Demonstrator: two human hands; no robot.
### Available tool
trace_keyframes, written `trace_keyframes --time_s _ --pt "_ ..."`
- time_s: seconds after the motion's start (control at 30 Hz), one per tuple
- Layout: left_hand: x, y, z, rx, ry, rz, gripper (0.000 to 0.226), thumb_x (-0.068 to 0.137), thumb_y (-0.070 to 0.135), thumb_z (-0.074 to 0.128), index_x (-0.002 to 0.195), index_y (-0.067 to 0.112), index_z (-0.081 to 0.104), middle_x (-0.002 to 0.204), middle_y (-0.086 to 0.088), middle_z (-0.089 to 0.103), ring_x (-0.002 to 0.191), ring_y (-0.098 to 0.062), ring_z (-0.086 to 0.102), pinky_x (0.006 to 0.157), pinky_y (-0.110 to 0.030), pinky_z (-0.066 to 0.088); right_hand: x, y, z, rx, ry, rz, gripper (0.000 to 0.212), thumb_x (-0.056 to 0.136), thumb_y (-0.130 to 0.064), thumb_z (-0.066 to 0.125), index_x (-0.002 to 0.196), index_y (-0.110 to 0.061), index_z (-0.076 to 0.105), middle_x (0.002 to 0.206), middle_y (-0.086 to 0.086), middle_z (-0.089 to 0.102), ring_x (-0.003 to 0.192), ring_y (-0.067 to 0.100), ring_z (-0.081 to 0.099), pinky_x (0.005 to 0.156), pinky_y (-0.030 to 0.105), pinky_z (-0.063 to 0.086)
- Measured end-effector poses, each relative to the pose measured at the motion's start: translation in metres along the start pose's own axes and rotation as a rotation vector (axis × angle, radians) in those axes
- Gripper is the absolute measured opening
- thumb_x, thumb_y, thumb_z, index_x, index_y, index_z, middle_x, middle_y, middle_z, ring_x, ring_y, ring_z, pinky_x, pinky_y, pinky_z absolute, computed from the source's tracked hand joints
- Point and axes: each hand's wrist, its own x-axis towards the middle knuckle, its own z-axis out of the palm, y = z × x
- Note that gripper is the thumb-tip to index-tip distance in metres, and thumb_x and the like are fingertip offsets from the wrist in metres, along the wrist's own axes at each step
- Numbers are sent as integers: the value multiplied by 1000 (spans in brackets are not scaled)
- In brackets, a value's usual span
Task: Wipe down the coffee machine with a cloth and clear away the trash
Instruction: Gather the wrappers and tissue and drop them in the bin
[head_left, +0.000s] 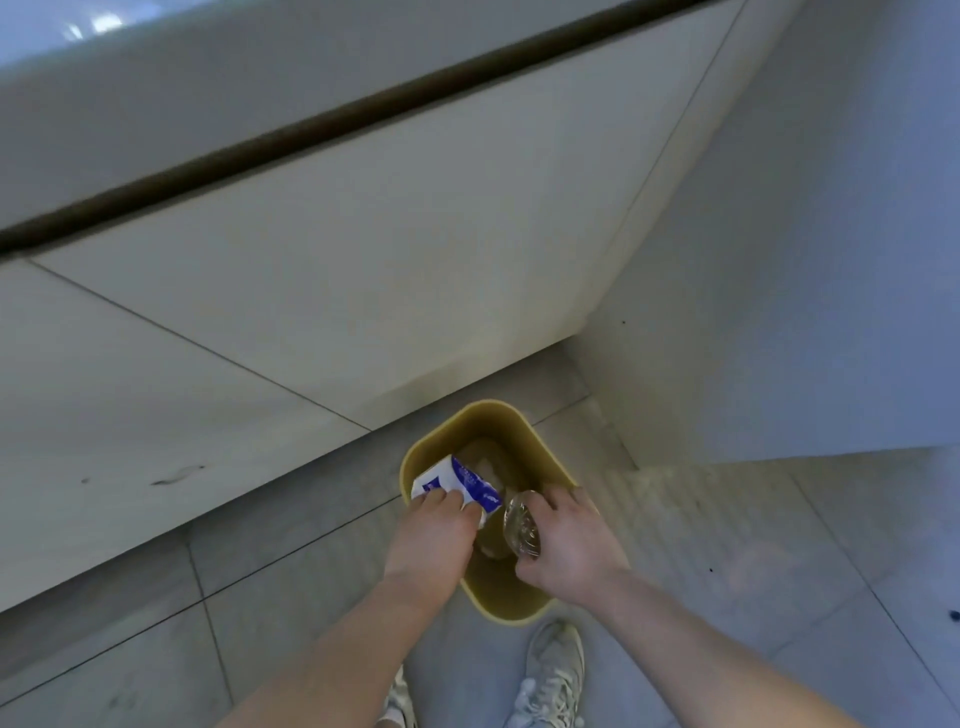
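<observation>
A tan trash bin (498, 415) stands on the tiled floor below me, close to the cabinet base. My left hand (434, 540) holds a white and blue paper package (460, 480) over the bin's left rim. My right hand (569, 545) grips a clear plastic bottle (521, 525), its base towards me, over the bin's opening. Something pale lies at the bottom of the bin; I cannot tell what it is. No coffee machine and no cloth are in view.
White cabinet fronts (337, 291) with a dark handle groove rise behind the bin. A white wall panel (779, 286) closes the corner on the right. My white sneakers (553, 675) stand on the grey floor tiles just before the bin.
</observation>
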Motion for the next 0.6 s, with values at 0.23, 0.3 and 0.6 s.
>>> trace_keyframes --time_s 0.23,0.3,0.6 --pt "10 -4 11 -45 64 -10 50 90 24 65 137 26 47 146 -1 46 139 -24 38 114 -44 36 15 3 12 51 20 13 74 73 -54 67 139 -31 44 150 -5 38 135 23 35 111 39 39" --pt "10 -7 8 -51 72 -7 49 90 24 64 136 26 49 143 0 48 137 -22 39 115 -45 34 16 4 12 52 9 13 70 75 -53 65 138 -31 45 147 -4 41 133 23 37 110 40 40" --pt "9 -14 -20 -41 106 -25 41 89 29 59 129 25 52 126 1 57 123 -22 49 109 -44 38 19 1 -4 14 39 10 52 80 -48 59 128 -29 50 127 -3 51 118 22 44 92 35 50"
